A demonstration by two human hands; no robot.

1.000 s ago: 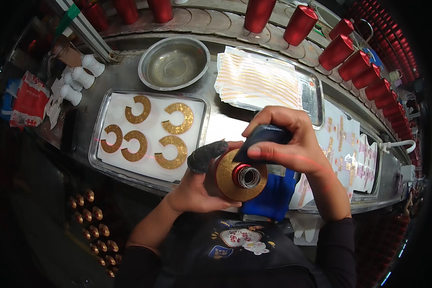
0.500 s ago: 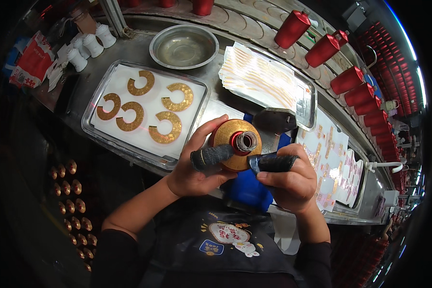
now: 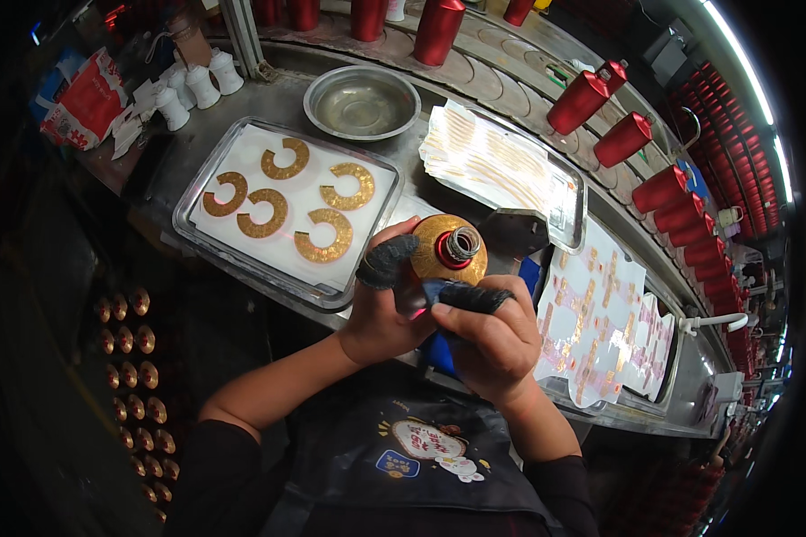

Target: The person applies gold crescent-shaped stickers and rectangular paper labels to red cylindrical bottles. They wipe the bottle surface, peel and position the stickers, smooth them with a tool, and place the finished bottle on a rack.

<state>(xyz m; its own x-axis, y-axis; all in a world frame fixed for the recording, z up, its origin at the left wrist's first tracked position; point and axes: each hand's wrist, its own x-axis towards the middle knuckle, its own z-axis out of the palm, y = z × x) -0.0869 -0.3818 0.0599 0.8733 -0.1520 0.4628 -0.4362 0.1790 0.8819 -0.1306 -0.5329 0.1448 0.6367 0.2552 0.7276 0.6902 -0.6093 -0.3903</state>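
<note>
A red bottle (image 3: 432,234) with a gold patterned band around its shoulder is tilted so its open threaded neck faces me. My left hand (image 3: 387,300) is closed around its side, the thumb in a dark finger cover. My right hand (image 3: 497,345) pinches a small dark flat piece (image 3: 433,291), perhaps a scraper, against the near edge of the gold band. A dark cover also wraps a finger of this hand. The bottle's lower body is hidden behind my hands.
Left of my hands, a metal tray (image 3: 184,215) holds several gold C-shaped decals. Behind stand a metal bowl (image 3: 363,106) of liquid and stacked decal sheets (image 3: 488,148). More decal sheets (image 3: 591,313) lie right. Red bottles (image 3: 578,103) line the conveyor (image 3: 510,85).
My right hand has moved left and toward me, bringing the dark piece to the bottle's near left side. My left thumb has shifted up the bottle. The conveyor bottles have changed position.
</note>
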